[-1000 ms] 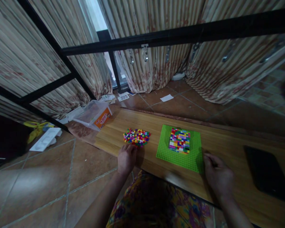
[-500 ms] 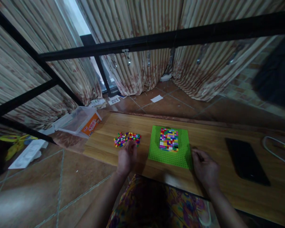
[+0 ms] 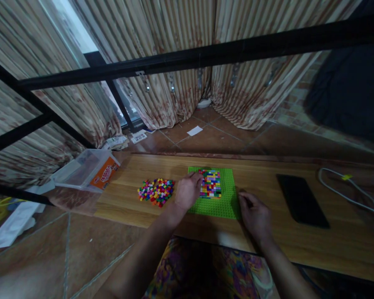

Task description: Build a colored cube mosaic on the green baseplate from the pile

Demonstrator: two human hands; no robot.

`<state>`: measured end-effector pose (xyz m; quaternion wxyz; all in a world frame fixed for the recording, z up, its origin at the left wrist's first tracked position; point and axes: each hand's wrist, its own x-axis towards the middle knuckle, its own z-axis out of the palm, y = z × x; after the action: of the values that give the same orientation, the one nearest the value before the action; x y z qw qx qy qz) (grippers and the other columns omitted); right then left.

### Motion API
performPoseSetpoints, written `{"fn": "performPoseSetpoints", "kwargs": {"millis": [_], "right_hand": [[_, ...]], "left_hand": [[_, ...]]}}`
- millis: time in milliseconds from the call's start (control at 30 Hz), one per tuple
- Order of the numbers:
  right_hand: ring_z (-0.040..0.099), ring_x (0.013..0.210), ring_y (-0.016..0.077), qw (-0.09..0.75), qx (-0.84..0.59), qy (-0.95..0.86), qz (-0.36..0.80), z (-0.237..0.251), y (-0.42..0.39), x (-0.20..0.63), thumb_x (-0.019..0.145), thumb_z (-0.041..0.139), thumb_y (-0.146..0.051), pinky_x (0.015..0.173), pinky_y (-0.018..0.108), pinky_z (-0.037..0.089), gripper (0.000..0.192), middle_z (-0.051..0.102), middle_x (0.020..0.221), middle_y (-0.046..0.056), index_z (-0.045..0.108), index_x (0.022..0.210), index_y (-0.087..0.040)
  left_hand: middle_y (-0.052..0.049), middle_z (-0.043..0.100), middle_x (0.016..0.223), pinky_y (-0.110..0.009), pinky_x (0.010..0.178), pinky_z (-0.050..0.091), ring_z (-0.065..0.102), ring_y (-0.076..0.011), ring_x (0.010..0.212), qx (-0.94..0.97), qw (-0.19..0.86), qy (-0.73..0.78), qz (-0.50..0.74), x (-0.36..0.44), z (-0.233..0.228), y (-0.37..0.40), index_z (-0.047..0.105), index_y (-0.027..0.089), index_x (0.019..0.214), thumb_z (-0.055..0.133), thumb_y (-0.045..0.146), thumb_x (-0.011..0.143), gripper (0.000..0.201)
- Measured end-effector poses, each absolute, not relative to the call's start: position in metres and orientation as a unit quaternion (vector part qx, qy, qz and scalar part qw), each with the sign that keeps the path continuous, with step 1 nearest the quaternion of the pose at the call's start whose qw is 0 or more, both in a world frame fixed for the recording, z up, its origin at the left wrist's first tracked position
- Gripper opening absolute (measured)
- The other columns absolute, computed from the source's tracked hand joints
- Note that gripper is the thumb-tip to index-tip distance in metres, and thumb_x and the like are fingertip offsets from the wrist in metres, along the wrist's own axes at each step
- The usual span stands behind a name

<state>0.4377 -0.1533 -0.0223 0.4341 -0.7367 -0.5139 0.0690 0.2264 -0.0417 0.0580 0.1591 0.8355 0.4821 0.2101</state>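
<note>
My left hand (image 3: 188, 192) lies over the left part of the flat bright-green studded plastic baseplate (image 3: 226, 202), its fingers curled loosely with the fingertips (image 3: 198, 176) at the left edge of the square patch of small many-coloured bricks (image 3: 210, 183) pressed onto that plate; whether I have a brick pinched there I cannot tell, because the fingers hide it. My right hand (image 3: 254, 214) rests on the light wooden counter (image 3: 262, 182) at the plate's near right corner, fingers bent inward and touching or almost touching the green edge, with nothing visible in its grip. The baseplate sits flat near the middle of the counter, closer to my edge than to the far one. Just left of my left hand, a loose heap of tiny red, yellow, green, pink and white bricks (image 3: 156, 192) lies on the wood, apart from the plate. Further left, a clear plastic tub with an orange label (image 3: 87, 169) sits tilted at the counter's end. To my right a flat black rectangular slab (image 3: 301, 200) lies on the counter, and beyond it a thin white cable (image 3: 345, 193) loops over the wood.
</note>
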Motion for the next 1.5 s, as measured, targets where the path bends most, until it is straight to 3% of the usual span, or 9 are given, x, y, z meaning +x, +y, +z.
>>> {"fn": "performPoseSetpoints", "kwargs": {"millis": [167, 300, 567, 800, 1100, 1367, 1500], "right_hand": [[0.070, 0.083, 0.0232, 0.439, -0.741, -0.502, 0.078, -0.019, -0.152, 0.435, 0.090, 0.047, -0.047, 0.075, 0.033, 0.053, 0.037, 0.074, 0.096, 0.010, 0.071, 0.093, -0.020], [0.070, 0.082, 0.0231, 0.437, -0.744, -0.501, 0.072, -0.016, -0.152, 0.434, 0.091, 0.046, -0.047, 0.074, 0.033, 0.053, 0.038, 0.075, 0.095, 0.010, 0.071, 0.093, -0.019], [0.070, 0.082, 0.0227, 0.432, -0.742, -0.509, 0.065, -0.017, -0.153, 0.435, 0.091, 0.045, -0.046, 0.073, 0.032, 0.053, 0.037, 0.074, 0.097, 0.010, 0.071, 0.095, -0.020], [0.070, 0.083, 0.0225, 0.429, -0.741, -0.511, 0.072, -0.015, -0.153, 0.434, 0.091, 0.045, -0.044, 0.074, 0.032, 0.052, 0.036, 0.074, 0.097, 0.010, 0.071, 0.094, -0.020], [0.070, 0.082, 0.0230, 0.429, -0.746, -0.503, 0.079, -0.014, -0.154, 0.433, 0.091, 0.045, -0.046, 0.074, 0.033, 0.052, 0.037, 0.074, 0.096, 0.010, 0.071, 0.094, -0.020], [0.070, 0.082, 0.0233, 0.431, -0.743, -0.506, 0.074, -0.017, -0.153, 0.434, 0.091, 0.045, -0.047, 0.074, 0.033, 0.053, 0.038, 0.074, 0.095, 0.010, 0.071, 0.093, -0.019], [0.070, 0.083, 0.0245, 0.423, -0.746, -0.509, 0.069, -0.021, -0.153, 0.436, 0.090, 0.044, -0.048, 0.074, 0.034, 0.053, 0.040, 0.074, 0.098, 0.011, 0.071, 0.094, -0.019]], "left_hand": [[-0.004, 0.071, 0.111, -0.026, 0.091, 0.050, 0.066, -0.0152, 0.099, 0.848, 0.145, 0.486, 0.157, 0.231, 0.058, -0.031, 0.063, 0.024, 0.114, 0.050, 0.023, 0.092, 0.026], [-0.006, 0.072, 0.105, -0.029, 0.088, 0.052, 0.067, -0.0177, 0.093, 0.857, 0.130, 0.472, 0.164, 0.232, 0.057, -0.025, 0.063, 0.022, 0.116, 0.051, 0.022, 0.091, 0.028], [-0.005, 0.072, 0.097, -0.029, 0.084, 0.052, 0.067, -0.0174, 0.089, 0.854, 0.115, 0.465, 0.204, 0.232, 0.048, -0.024, 0.063, 0.023, 0.114, 0.056, 0.023, 0.089, 0.026], [-0.006, 0.070, 0.088, -0.029, 0.080, 0.049, 0.063, -0.0169, 0.082, 0.875, 0.066, 0.441, 0.189, 0.227, 0.038, -0.026, 0.070, 0.022, 0.087, 0.049, 0.027, 0.094, 0.023], [-0.006, 0.067, 0.084, -0.032, 0.082, 0.048, 0.059, -0.0182, 0.082, 0.896, 0.056, 0.408, 0.165, 0.229, 0.047, -0.029, 0.069, 0.020, 0.089, 0.048, 0.018, 0.092, 0.021], [-0.006, 0.065, 0.080, -0.035, 0.084, 0.048, 0.058, -0.0191, 0.082, 0.912, 0.055, 0.370, 0.167, 0.230, 0.050, -0.028, 0.065, 0.018, 0.080, 0.050, 0.009, 0.087, 0.019], [-0.006, 0.068, 0.088, -0.033, 0.086, 0.049, 0.061, -0.0185, 0.086, 0.895, 0.063, 0.391, 0.204, 0.223, 0.053, -0.034, 0.067, 0.019, 0.091, 0.050, 0.011, 0.088, 0.019]]}}
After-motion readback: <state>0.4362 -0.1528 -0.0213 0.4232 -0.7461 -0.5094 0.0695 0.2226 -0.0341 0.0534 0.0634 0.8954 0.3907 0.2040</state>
